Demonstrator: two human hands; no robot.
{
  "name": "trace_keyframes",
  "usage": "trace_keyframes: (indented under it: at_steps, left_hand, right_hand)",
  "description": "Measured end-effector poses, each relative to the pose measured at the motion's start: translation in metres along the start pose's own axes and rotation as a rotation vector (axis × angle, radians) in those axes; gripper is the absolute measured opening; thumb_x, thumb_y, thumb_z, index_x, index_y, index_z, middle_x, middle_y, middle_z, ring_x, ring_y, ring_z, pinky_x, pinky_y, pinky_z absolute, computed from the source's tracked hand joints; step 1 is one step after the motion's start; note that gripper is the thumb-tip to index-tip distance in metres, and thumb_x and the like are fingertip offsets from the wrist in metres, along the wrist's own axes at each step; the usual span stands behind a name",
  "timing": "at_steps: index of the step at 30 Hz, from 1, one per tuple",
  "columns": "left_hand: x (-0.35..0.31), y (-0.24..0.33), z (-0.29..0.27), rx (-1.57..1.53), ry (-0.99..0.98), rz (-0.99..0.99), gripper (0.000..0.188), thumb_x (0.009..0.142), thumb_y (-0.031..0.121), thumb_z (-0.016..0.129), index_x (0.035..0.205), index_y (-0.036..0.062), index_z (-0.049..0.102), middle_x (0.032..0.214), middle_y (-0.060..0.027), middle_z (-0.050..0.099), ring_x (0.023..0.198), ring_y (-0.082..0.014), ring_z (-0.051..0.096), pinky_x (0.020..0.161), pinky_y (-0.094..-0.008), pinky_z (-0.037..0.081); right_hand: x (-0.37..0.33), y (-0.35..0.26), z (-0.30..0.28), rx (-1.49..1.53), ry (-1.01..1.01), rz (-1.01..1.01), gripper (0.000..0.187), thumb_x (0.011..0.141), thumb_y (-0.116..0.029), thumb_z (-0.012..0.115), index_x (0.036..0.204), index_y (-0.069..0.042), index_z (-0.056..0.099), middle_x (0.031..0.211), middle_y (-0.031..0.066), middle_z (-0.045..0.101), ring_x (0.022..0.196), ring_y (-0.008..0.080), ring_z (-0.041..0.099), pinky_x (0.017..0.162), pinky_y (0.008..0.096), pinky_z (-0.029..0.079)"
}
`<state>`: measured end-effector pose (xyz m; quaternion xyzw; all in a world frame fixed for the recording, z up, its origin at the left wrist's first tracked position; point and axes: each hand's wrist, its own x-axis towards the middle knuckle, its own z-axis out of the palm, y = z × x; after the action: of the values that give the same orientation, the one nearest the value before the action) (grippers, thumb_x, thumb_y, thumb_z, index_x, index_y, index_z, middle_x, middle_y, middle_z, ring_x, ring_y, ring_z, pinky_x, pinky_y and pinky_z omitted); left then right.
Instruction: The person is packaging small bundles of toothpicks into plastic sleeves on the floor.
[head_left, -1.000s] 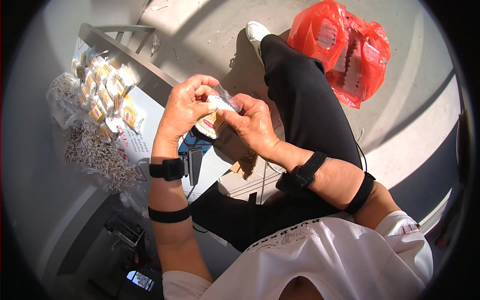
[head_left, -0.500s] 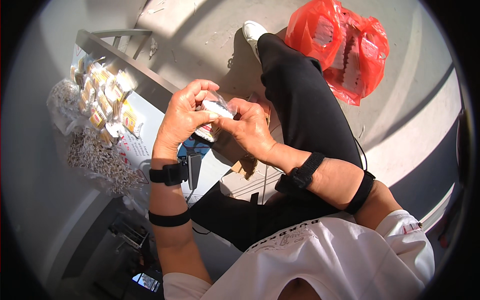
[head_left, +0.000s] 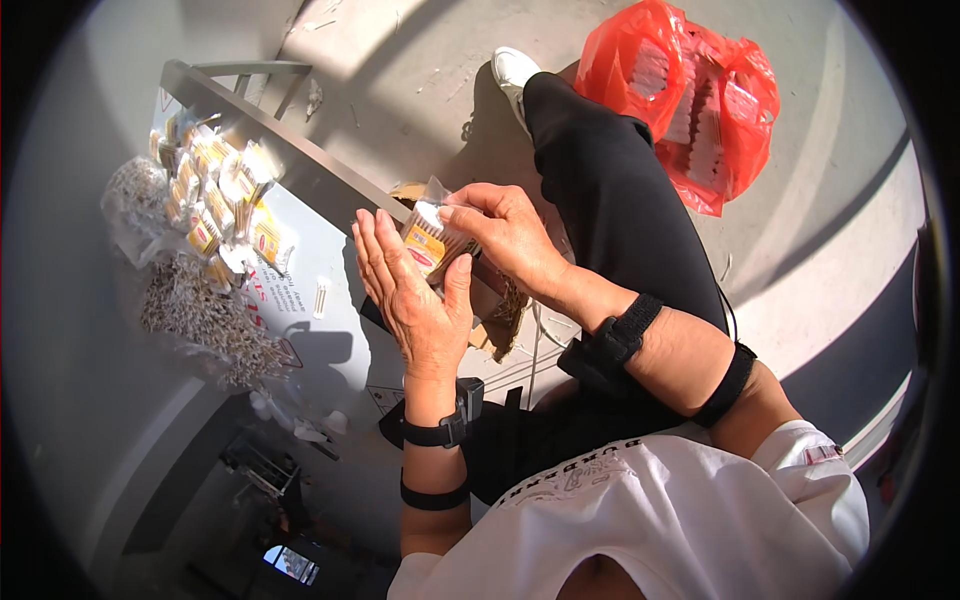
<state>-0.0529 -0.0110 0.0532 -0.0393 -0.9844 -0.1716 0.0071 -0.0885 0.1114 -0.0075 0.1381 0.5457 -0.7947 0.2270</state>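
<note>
Swab packet point(head_left: 426, 248) is pinched near its top by the right hand point(head_left: 512, 236) — left hand point(head_left: 418, 312) unclenched alongside, fingers straight.

We see a white shirt point(head_left: 640, 520) with short sleeves point(head_left: 818, 490), dark lettering point(head_left: 575, 468) and a faint line drawing, plus a small red-and-white label point(head_left: 822, 457) on the right sleeve. Then come black trousers point(head_left: 610, 180) and a white shoe point(head_left: 512, 68). On the left wrist we make out a black strap point(head_left: 430, 436) bearing a small dark box point(head_left: 472, 396); a plain black band point(head_left: 435, 496) circles the forearm. The right wrist has a textured black strap point(head_left: 634, 322) with a dark module point(head_left: 592, 367), and another black band point(head_left: 727, 388) sits near the elbow. We also spot a thin black cable point(head_left: 727, 312) beside the thigh.
</note>
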Motion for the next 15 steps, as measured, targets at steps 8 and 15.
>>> trace_keyframes:
  at_steps: [8, 15]
  left_hand:
    - [-0.018, 0.008, 0.023, 0.272, -0.055, -0.097, 0.086, 0.086, 0.033, 0.063, 0.149, -0.0054, 0.018, 0.155, -0.0257, 0.019, 0.145, -0.0407, 0.017, 0.117, -0.0516, 0.011]
    - [-0.017, 0.008, 0.028, 0.218, 0.002, -0.122, 0.087, 0.085, 0.031, 0.066, 0.148, -0.0064, 0.018, 0.155, -0.0251, 0.019, 0.145, -0.04, 0.017, 0.117, -0.0513, 0.012]
  right_hand:
    - [0.009, 0.009, 0.006, -0.036, 0.038, -0.043, 0.025, 0.09, -0.014, 0.063, 0.072, 0.003, 0.064, 0.06, -0.0026, 0.053, 0.057, 0.003, 0.043, 0.05, 0.0247, 0.036]
    - [0.008, -0.005, 0.006, 0.119, 0.054, 0.151, 0.022, 0.088, -0.013, 0.065, 0.07, 0.001, 0.065, 0.06, -0.0035, 0.055, 0.055, 0.0026, 0.043, 0.048, 0.0232, 0.034]
